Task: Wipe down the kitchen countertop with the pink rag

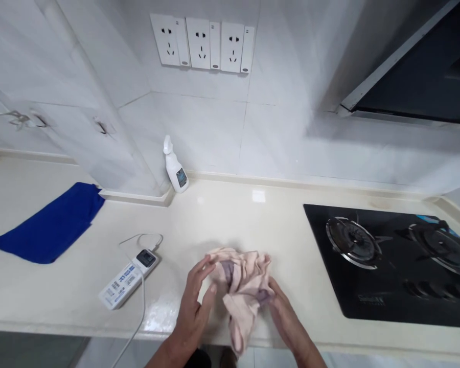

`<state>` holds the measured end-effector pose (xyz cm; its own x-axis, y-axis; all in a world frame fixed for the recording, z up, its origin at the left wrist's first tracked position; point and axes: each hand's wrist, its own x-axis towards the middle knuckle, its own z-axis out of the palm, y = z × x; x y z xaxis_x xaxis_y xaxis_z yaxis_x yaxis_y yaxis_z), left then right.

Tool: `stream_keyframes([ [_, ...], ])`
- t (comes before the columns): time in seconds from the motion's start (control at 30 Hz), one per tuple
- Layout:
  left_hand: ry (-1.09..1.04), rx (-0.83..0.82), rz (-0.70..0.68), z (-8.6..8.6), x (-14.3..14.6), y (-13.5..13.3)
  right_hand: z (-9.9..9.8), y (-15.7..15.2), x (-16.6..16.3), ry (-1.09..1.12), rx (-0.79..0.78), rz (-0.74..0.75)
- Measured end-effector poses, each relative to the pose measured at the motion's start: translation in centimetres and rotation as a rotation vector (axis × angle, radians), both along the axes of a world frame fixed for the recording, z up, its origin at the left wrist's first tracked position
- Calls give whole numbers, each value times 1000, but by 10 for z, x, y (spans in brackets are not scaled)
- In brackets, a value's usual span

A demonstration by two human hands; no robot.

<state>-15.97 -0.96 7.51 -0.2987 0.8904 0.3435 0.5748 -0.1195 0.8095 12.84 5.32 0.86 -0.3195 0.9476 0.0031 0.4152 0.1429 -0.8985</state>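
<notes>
Both hands are at a crumpled pale pink cloth (240, 286) with greyish damp-looking patches, near the front edge of the cream stone countertop (222, 220). The right hand (287, 319) pinches the cloth's right side between thumb and fingers, closed on the fabric, and a loose end of the cloth hangs down past the counter edge between the two wrists. The left hand (193, 304) is spread, fingers bent and fingertips touching the cloth's left side, not clenched on it. Left of the hands lies a white power strip (128, 278) with a dark plug seated in it and a white cable looping behind and trailing off the front edge. Farther left, well apart, a folded deep-blue cloth (49, 225) lies flat. A white spray bottle (175, 166) stands against the tiled wall at the corner. To the right, a black glass gas hob (391, 266) with two burners is set into the counter. Three white wall sockets (202, 43) sit above.
</notes>
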Motion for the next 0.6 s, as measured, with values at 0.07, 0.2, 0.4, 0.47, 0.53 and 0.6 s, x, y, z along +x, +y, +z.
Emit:
stream_keyframes([
  [0.07, 135, 0, 119, -11, -12, 4, -3, 5, 16, -15, -3, -62],
  [0.2, 409, -213, 26, -47, -17, 19, -24, 13, 75, -215, 115, -272],
  [0.4, 476, -300, -227, -63, 35, 57, -53, 23, 104, -703, 353, -448],
  [0.47, 491, -306, -289, -62, 49, 64, -56, 22, 97, -761, 389, -454],
  [0.53, 502, -318, -322, -61, 55, 66, -59, 21, 93, -775, 395, -458],
  [0.6, 510, -331, -328, -62, 54, 64, -62, 21, 96, -772, 367, -477],
])
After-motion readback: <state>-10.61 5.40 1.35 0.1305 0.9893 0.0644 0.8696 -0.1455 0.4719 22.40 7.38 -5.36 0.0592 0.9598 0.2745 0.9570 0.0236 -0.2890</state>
